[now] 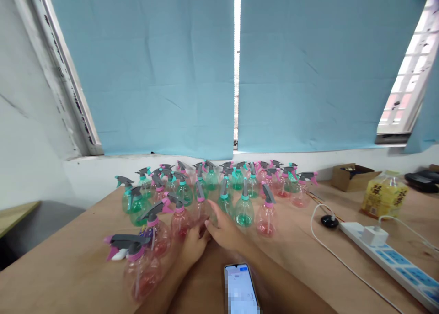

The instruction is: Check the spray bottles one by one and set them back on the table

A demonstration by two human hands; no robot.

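A clear pink spray bottle point(201, 209) with a grey trigger head and pink collar stands in front of me, its lower part covered by my hands. My right hand point(224, 227) wraps its right side, fingers reaching up along it. Low at its front, my left hand point(196, 244) has curled fingers against it, partly hidden. Just left is another pink spray bottle point(179, 220). Two more pink ones, a nearer bottle point(143, 275) and one behind it point(159, 238), stand at the left. To the right are a green spray bottle point(244, 212) and a pink bottle point(266, 219).
Several green and pink spray bottles fill the table's back, below blue curtains point(164, 76). A phone point(240, 289) lies before me. At right are a power strip point(394, 263), white cable, black mouse-like object point(329, 221), yellow-labelled jug point(384, 197) and cardboard box point(353, 178).
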